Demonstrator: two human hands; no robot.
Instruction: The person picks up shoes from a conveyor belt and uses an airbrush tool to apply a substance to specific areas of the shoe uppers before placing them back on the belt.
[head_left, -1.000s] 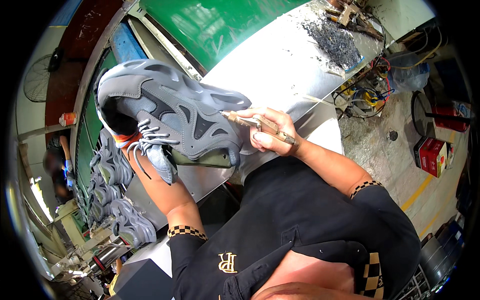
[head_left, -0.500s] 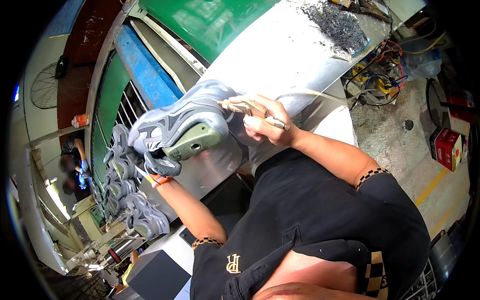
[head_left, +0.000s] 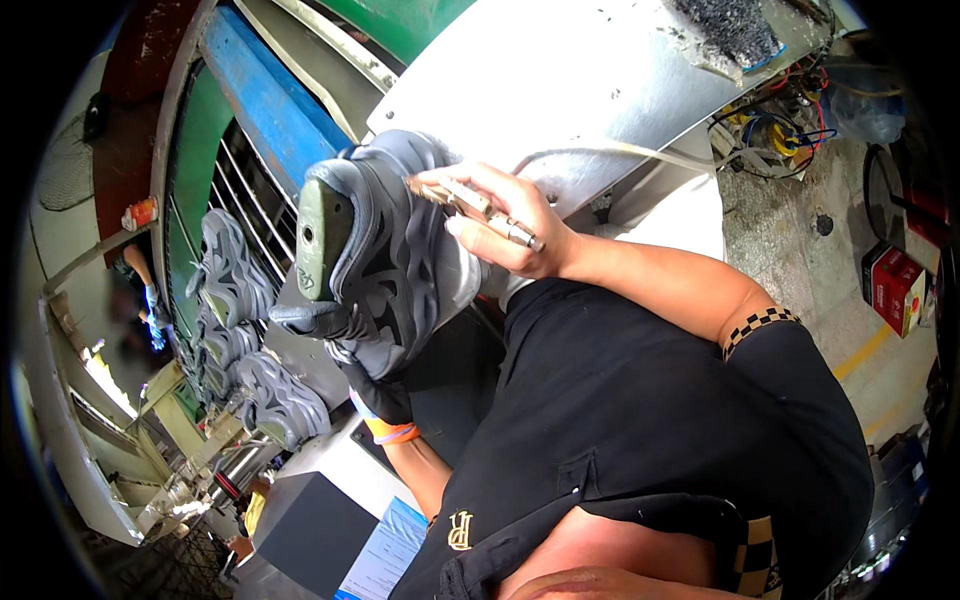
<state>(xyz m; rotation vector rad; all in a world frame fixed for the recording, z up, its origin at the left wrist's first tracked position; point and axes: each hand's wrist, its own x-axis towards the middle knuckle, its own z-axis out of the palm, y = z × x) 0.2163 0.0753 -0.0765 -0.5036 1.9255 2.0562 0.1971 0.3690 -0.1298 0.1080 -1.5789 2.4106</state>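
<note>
A grey chunky sneaker (head_left: 395, 265) with a green shoe last (head_left: 313, 240) inside it is held up in front of me, the last's top facing left. My left hand (head_left: 378, 388), in a dark glove with an orange cuff, grips the shoe from below; the shoe hides most of its fingers. Fingers closed, my right hand (head_left: 522, 215) holds a small brass-coloured spray gun (head_left: 470, 198). The gun's tip is at the shoe's upper side, touching or very close; I cannot tell which.
Beyond the shoe lies a pale metal tabletop (head_left: 560, 90) with a clear hose (head_left: 620, 150) across it and dark shreds (head_left: 730, 35) at its far end. Several similar sneakers (head_left: 280, 400) stand at left beside a wire rack (head_left: 250, 200). Another person's blue-gloved hand (head_left: 154, 318) shows far left.
The shoe has turned so its last faces left instead of right. My left hand has moved right and lower beneath it. My right hand has shifted slightly left with the spray gun.
</note>
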